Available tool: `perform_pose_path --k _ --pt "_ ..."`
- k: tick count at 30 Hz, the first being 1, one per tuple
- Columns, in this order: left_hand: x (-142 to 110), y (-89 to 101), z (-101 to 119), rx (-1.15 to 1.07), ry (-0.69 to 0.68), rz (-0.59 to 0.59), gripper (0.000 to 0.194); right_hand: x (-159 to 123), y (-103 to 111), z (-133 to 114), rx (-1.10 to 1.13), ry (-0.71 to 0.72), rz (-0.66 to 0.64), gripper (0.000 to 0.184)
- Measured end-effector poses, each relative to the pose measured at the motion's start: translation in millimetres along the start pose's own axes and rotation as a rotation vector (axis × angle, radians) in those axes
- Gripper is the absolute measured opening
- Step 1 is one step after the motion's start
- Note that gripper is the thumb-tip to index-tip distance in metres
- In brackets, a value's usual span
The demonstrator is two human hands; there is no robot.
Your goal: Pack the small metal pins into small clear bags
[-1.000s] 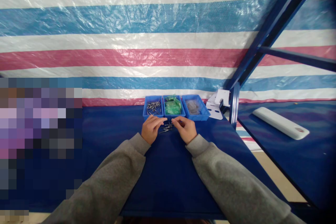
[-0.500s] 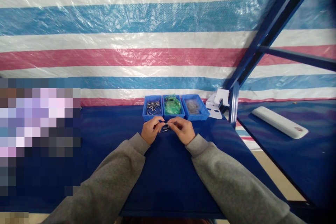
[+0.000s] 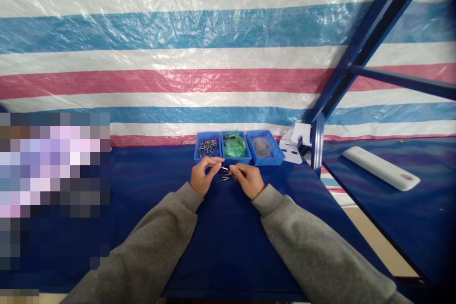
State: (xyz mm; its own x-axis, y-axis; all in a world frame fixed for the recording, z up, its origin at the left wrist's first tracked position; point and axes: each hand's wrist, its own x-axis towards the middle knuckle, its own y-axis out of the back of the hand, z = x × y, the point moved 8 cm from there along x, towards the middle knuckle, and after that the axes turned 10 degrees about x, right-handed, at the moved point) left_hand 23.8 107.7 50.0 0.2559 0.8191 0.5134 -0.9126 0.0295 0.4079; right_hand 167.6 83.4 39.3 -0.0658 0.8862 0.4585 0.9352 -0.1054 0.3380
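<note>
My right hand is closed in a pinch on a small slender silver metal piece, whose free end points toward my left hand. My left hand is close beside it, thumb and fingers a little apart around that end; whether they touch it I cannot tell. Beneath the fingers, several similar thin metal pieces lie on the blue tabletop. Just beyond my left hand, a blue bin holds many such pieces. Their exact kind is too small to make out.
A middle blue bin contains green plastic bags. The right blue bin has greyish clear bags. White cut-out sheets lean by a blue metal post. A white oblong device lies on the right-hand table.
My left thumb and fingers have parted slightly from their pinch, and more of the metal piece shows between my hands. My right hand keeps its pinch. The view has tilted slightly up.
</note>
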Motion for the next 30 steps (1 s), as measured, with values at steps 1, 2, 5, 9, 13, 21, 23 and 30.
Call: perform_pose_path --k 1,2,5,9,13,21,23,30 --pt "-0.4 -0.5 0.2 -0.036 0.01 0.003 0.014 0.3 1.9 -0.1 -0.005 0.0 0.018 0.044" --pt "-0.8 -1.5 0.7 -0.058 0.018 -0.004 0.013 0.7 3.8 -0.3 -0.007 -0.001 0.034 0.044" --pt "-1.2 -5.1 4.8 0.016 0.01 -0.055 0.013 1.1 7.0 -1.5 -0.011 -0.002 0.057 0.044" --pt "-0.5 -4.0 15.8 0.259 -0.101 -0.079 0.018 0.9 9.5 -2.3 -0.018 -0.001 0.078 0.043" --pt "-0.9 -3.2 24.3 0.37 -0.203 -0.067 0.022 0.7 14.1 -1.3 -0.028 0.004 0.123 0.041" --pt "-1.3 0.6 13.8 0.312 -0.115 0.001 0.02 0.5 6.5 -0.7 0.022 0.012 0.052 0.03" --pt "-1.1 2.7 10.6 0.304 -0.101 0.032 0.019 0.0 0.9 -2.4 0.041 0.026 -0.003 0.026" --pt "-2.0 5.7 11.0 0.286 -0.115 0.065 0.018 -2.3 -8.2 -3.9 0.059 0.049 -0.084 0.023"
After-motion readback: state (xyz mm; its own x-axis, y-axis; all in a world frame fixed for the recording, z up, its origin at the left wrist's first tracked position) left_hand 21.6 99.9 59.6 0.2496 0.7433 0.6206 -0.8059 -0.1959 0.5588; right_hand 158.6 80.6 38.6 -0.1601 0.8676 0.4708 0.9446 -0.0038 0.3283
